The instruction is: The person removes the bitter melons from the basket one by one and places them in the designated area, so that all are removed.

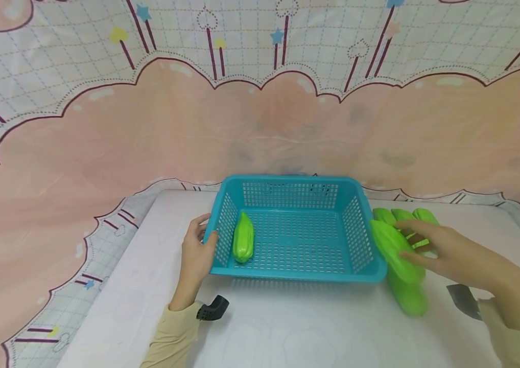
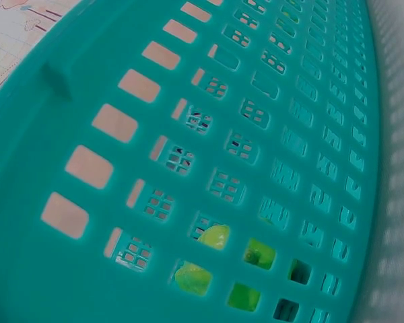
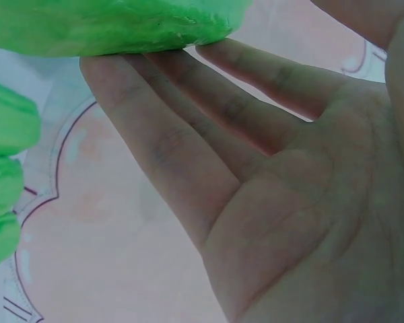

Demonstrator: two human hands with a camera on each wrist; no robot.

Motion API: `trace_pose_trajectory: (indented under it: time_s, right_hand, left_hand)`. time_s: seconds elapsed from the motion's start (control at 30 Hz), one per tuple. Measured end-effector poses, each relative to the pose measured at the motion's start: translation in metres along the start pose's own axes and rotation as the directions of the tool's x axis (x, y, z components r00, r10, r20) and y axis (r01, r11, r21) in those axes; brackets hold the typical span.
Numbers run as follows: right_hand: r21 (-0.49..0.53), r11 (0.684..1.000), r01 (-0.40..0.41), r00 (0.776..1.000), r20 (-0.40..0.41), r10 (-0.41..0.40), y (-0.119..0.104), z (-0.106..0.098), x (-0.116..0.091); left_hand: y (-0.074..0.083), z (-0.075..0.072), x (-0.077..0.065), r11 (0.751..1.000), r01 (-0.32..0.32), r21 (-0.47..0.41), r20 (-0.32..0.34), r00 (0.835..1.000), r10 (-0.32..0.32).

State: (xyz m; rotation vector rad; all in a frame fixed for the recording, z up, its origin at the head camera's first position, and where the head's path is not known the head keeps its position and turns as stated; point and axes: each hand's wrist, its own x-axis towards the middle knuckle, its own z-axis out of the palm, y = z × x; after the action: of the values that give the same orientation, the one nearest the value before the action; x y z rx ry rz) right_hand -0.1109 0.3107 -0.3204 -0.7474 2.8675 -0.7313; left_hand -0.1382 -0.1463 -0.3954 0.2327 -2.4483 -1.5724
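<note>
A turquoise plastic basket (image 1: 299, 276) with slotted walls sits on the white table, and inside it, along the left wall, lies a bright green ridged gourd (image 1: 243, 240). My left hand (image 1: 197, 259) grips the basket's left rim, thumb on the inner side. The left wrist view shows the slotted basket wall (image 2: 209, 155) close up, with green seen through it. Beside the basket's right wall, my right hand (image 1: 446, 250) pinches another green gourd (image 1: 393, 250) between thumb and fingers. In the right wrist view, the fingertips meet the underside of that gourd (image 3: 121, 27).
Several more green gourds lie on the table right of the basket, partly hidden by the right hand; one lower gourd (image 1: 409, 299) extends towards me. A patterned cloth (image 1: 241, 133) hangs behind the table (image 1: 287, 332). A dark device (image 1: 213, 308) is at the left wrist.
</note>
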Motion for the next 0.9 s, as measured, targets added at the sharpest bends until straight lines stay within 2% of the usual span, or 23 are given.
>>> trace_pose_trajectory:
  time_s: [0.3,0.47,0.9]
  right_hand:
    - [0.008,0.998,-0.054,0.998,0.018,0.054,0.013,0.004,-0.006]
    - [-0.011,0.998,-0.061,0.998,0.006,0.061,0.02,0.005,-0.009]
    - [-0.052,0.987,-0.152,0.987,0.04,0.154,0.044,0.013,-0.02]
  left_hand:
    - [-0.001,0.0,-0.001,1.0,-0.004,-0.005,0.002,1.0,0.004]
    - [-0.001,-0.001,-0.001,1.0,-0.006,-0.006,0.001,1.0,0.006]
    - [-0.001,0.0,-0.001,1.0,-0.001,-0.008,-0.005,1.0,0.001]
